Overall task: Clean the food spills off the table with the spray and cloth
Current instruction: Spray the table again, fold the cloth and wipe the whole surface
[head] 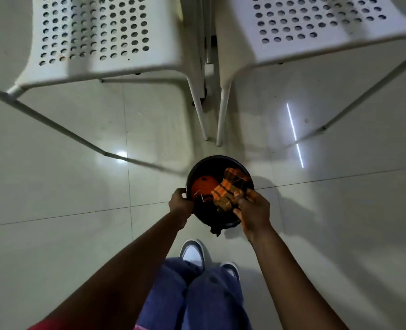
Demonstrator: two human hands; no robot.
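Note:
A round black bucket [198, 169] is held above the tiled floor, seen from straight above. My left hand [180, 203] grips its left rim. My right hand [253, 211] pinches an orange and brown checked cloth [230, 189] that lies over the bucket's right side. Inside the bucket, an orange round object [203, 185] shows under the cloth; what it is cannot be told. No table is in view.
Two white perforated plastic chairs [102, 36] [316, 27] with thin metal legs stand ahead, side by side, a narrow gap between them. The floor is glossy pale tile [54, 186]. My blue trousers and grey-white shoes [193, 252] are below the bucket.

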